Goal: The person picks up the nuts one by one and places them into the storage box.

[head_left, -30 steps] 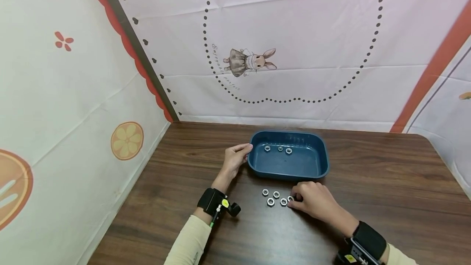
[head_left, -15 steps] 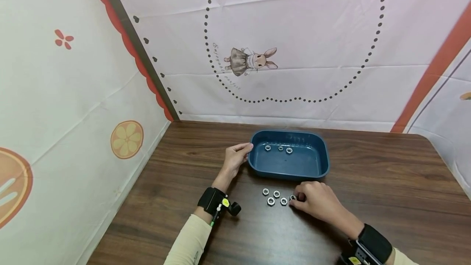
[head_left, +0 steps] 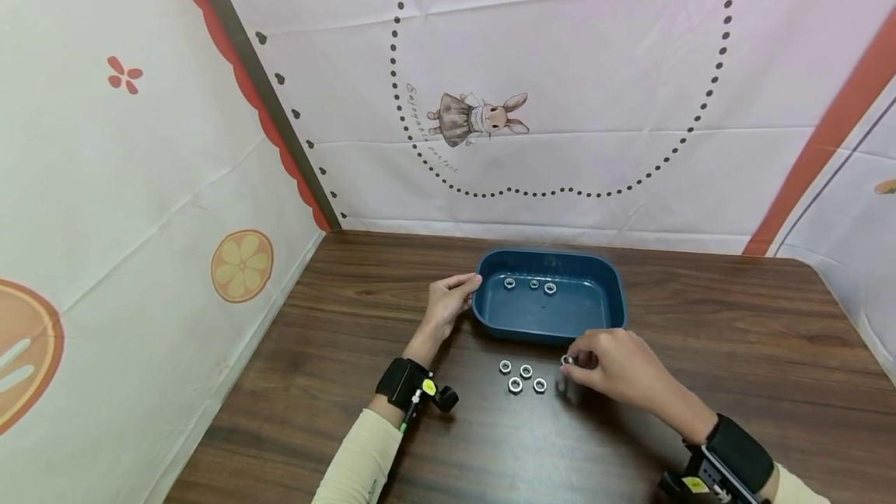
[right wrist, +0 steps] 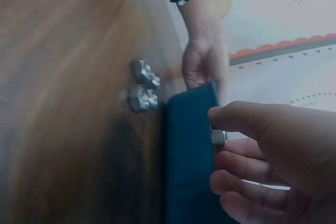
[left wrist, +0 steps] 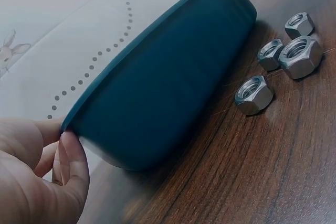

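My left hand (head_left: pixel 448 303) pinches the left rim of a dark blue plastic tray (head_left: pixel 546 331); in the left wrist view thumb and fingers meet over the tray's edge (left wrist: pixel 79 106). My right hand (head_left: pixel 619 364) pinches a steel hex nut (right wrist: pixel 218 137) between thumb and fingers, raised off the table just in front of the tray's near side. Several loose hex nuts (head_left: pixel 515 386) lie on the table left of that hand, holes facing up. Inside the tray, toward its back, sit three nuts (head_left: pixel 550 288).
The brown wood-grain table (head_left: pixel 336 379) runs back to a printed cloth (head_left: pixel 595 99) with a rabbit figure. Another cloth (head_left: pixel 140 177) hangs along the left side. Each wrist wears a black strap with a camera (head_left: pixel 444 398).
My right hand has picked the rightmost nut up from the table and moved it up and right toward the tray. The left hand and the tray have stayed in place.
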Tool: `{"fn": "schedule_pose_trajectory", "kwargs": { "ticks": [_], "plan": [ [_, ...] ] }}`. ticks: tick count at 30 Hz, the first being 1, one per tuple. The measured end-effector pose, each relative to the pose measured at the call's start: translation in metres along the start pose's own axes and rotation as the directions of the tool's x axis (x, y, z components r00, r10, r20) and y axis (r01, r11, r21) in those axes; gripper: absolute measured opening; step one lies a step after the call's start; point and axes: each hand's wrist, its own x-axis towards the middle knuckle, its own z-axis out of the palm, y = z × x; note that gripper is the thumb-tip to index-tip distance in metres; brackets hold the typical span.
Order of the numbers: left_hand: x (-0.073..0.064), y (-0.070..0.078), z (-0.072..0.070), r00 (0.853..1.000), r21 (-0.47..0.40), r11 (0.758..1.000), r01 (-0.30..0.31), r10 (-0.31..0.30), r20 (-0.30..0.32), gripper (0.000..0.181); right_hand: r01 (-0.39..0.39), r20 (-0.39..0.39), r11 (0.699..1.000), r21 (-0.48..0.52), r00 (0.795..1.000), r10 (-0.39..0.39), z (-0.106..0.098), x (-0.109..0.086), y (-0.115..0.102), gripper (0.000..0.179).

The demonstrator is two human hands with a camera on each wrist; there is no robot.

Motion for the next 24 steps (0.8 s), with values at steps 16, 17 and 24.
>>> {"fn": "schedule_pose_trajectory", "kwargs": {
  "ticks": [16, 17, 24],
  "plan": [
    [0.001, -0.001, -0.002, 1.0, -0.005, 1.0, 0.007, -0.007, -0.008, 0.033, 0.18, 0.116, 0.982, 0.057, 0.976, -0.186, -0.049, 0.082, 0.041, 0.012],
    [0.002, -0.001, -0.001, 1.0, -0.009, 1.0, 0.005, -0.005, -0.006, 0.033, 0.197, 0.129, 0.979, 0.062, 0.971, -0.203, -0.049, 0.09, 0.045, 0.012],
    [0.0, -0.001, -0.001, 1.0, -0.009, 1.0, 0.005, -0.005, 0.001, 0.034, 0.251, 0.208, 0.966, 0.067, 0.943, -0.259, -0.041, 0.138, 0.059, 0.017]
  ]
}}
